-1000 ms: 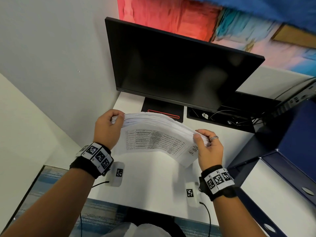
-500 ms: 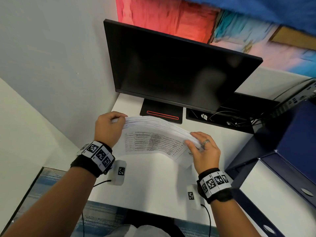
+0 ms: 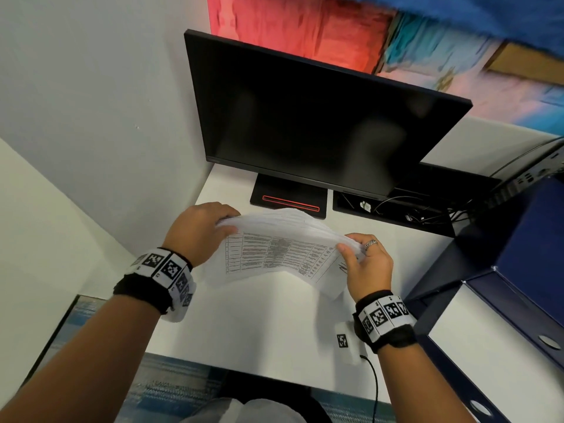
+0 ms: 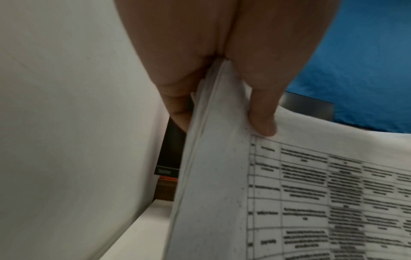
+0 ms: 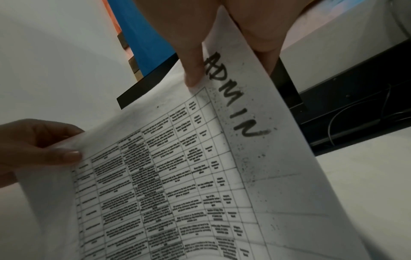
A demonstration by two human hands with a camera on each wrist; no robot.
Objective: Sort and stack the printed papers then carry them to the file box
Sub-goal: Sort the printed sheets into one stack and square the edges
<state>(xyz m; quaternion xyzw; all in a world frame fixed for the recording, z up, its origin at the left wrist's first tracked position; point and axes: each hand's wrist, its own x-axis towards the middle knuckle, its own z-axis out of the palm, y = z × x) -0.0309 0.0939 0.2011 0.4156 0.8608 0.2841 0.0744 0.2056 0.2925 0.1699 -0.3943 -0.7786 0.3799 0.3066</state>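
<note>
A stack of printed papers (image 3: 274, 248) with tables of text is held up on edge over the white desk (image 3: 259, 325), its lower edge bowed towards the desk. My left hand (image 3: 201, 230) grips the stack's left end, thumb on the near face. My right hand (image 3: 363, 257) pinches the right end. In the left wrist view the thumb (image 4: 262, 112) presses the papers (image 4: 289, 193) against the fingers behind. In the right wrist view the papers (image 5: 177, 176) show "ADMIN" handwritten beside my thumb (image 5: 193, 68); my left hand (image 5: 44, 149) shows there at the far end. The dark blue file box (image 3: 518, 270) stands at the right.
A black monitor (image 3: 305, 117) on its stand (image 3: 290, 199) rises just behind the papers. A black cable tray (image 3: 396, 212) with wires lies right of the stand. White walls close in at the left. A white tagged device (image 3: 346, 343) with a cable lies by my right wrist.
Both hands have lowered the stack slightly towards the desk and shifted their hold along its ends. The sheets sit more evenly together than a second ago.
</note>
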